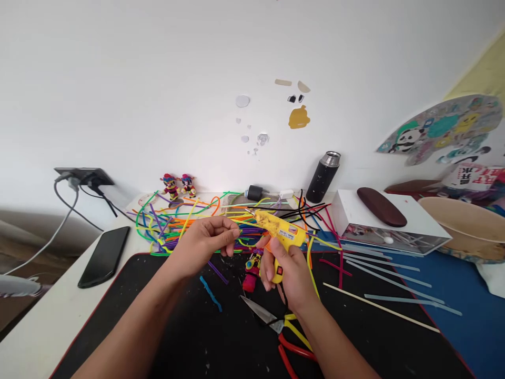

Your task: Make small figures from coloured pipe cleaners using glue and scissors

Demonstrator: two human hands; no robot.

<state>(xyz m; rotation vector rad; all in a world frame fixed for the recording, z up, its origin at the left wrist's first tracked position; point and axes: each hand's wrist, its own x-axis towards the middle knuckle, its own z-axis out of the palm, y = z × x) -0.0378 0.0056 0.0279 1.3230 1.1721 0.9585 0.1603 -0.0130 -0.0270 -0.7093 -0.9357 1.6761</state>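
Observation:
My right hand (290,273) is wrapped round the handle of a yellow glue gun (282,229), its nozzle pointing left toward my other hand. Thumb and fingers of my left hand (211,239) are pinched together just left of the nozzle; what they hold, if anything, is too small to make out. Under the glue gun lies a small pipe-cleaner figure (251,269) in red, yellow and purple, partly covered by my right hand. Scissors (268,316) with red and yellow handles lie below, and a short blue pipe cleaner (210,293) rests on the black mat (189,337).
Many coloured pipe cleaners (177,223) spread along the back. Two finished figures (178,186) stand by the wall. A black bottle (323,176) and a white box (343,210) are at right, with glue sticks (398,279) and a wooden stick (379,306). A phone (104,257) lies left.

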